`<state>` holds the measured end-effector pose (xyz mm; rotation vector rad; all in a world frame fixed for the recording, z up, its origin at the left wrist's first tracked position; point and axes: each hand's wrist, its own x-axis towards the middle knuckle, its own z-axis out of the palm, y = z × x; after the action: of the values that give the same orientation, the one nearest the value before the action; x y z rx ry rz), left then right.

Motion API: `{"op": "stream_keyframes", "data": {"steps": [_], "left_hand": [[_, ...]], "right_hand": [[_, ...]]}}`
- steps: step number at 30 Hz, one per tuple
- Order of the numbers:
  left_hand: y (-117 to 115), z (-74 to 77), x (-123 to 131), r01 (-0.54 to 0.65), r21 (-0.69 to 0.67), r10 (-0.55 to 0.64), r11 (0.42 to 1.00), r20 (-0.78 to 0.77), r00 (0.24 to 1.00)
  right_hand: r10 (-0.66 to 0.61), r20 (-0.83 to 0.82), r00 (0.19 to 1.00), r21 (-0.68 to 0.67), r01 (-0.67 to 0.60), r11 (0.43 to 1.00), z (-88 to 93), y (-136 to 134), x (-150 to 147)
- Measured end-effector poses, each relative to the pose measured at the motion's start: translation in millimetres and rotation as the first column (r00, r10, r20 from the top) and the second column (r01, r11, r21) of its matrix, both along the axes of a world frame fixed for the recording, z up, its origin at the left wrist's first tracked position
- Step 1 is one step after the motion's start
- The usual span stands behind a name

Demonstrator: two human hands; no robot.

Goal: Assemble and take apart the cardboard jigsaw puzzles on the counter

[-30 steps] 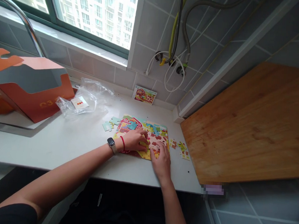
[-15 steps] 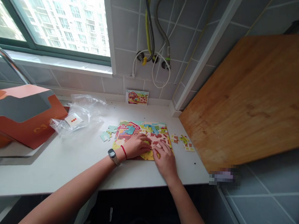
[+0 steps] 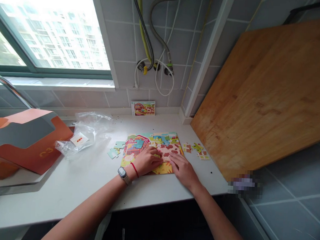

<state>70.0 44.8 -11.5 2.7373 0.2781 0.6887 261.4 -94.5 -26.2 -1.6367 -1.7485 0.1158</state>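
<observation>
A colourful farm jigsaw puzzle [image 3: 151, 144] lies on the white counter [image 3: 87, 180]. My left hand [image 3: 147, 161], with a watch and a red string at the wrist, rests on the puzzle's lower middle with fingers curled down on the pieces. My right hand [image 3: 183, 169] lies flat on the puzzle's lower right corner, fingers stretched toward the left hand. A loose blue piece [image 3: 138, 144] sits on top of the puzzle. Loose pieces lie left [image 3: 116, 149] and right [image 3: 197, 150] of the puzzle.
A small reference picture card [image 3: 142, 108] leans against the tiled wall. A crumpled clear plastic bag [image 3: 85, 134] and an orange box [image 3: 27, 138] sit to the left. A large wooden board [image 3: 263, 93] leans at the right. Hoses [image 3: 153, 44] hang on the wall.
The camera has tilted and shifted, so the scene sits differently in view. Both hands stay pressed on the puzzle's lower part; the right hand has flattened and slid slightly right.
</observation>
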Motion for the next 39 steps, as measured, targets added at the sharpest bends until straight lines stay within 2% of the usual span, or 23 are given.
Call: {"op": "stream_keyframes", "data": {"steps": [5, 10, 13, 16, 18, 20, 24, 28, 34, 39], "left_hand": [[1.9, 0.7, -0.7, 0.016, -0.02, -0.016, 1.0, -0.013, 1.0], [3.8, 1.0, -2.1, 0.028, -0.03, -0.029, 0.999, -0.02, 0.999], [4.9, 0.0, -2.4, 0.029, -0.048, -0.03, 0.998, -0.022, 0.999], [5.8, 0.3, -2.3, 0.043, -0.087, -0.044, 0.995, -0.007, 0.999], [6.6, 1.2, -2.4, 0.052, -0.122, -0.051, 0.991, 0.016, 0.999], [7.5, 1.5, -2.9, 0.055, -0.156, -0.048, 0.986, 0.048, 0.998], [9.3, -1.2, -3.8, 0.045, -0.193, -0.029, 0.98, 0.086, 0.996], [9.8, -4.4, -4.1, 0.013, -0.176, 0.002, 0.984, 0.089, 0.996], [8.2, -4.8, -3.4, -0.001, -0.153, 0.014, 0.988, 0.084, 0.996], [5.8, -5.5, -2.2, 0.009, -0.143, 0.005, 0.99, 0.099, 0.995]], "right_hand": [[-0.012, -0.052, 0.999, 0.071, 0.016, 0.997, 1.8, -4.5, -3.1], [-0.133, -0.129, 0.983, 0.167, 0.154, 0.974, 5.0, -7.7, 5.2], [-0.235, -0.074, 0.969, 0.101, 0.242, 0.965, 3.7, -6.0, 28.8], [-0.338, 0.056, 0.939, -0.087, 0.342, 0.936, 5.0, 0.9, 64.5], [-0.31, 0.139, 0.941, -0.225, 0.335, 0.915, 9.5, 9.3, 87.7], [-0.225, 0.166, 0.96, -0.304, 0.267, 0.915, 16.0, 19.9, 104.9], [-0.095, 0.172, 0.981, -0.355, 0.151, 0.922, 27.2, 40.7, 119.1], [-0.082, 0.148, 0.986, -0.383, 0.134, 0.914, 29.5, 53.6, 124.0], [-0.144, 0.058, 0.988, -0.318, 0.155, 0.935, 25.5, 53.5, 128.1], [-0.269, -0.055, 0.962, -0.073, 0.264, 0.962, 7.9, 18.8, 103.8]]}}
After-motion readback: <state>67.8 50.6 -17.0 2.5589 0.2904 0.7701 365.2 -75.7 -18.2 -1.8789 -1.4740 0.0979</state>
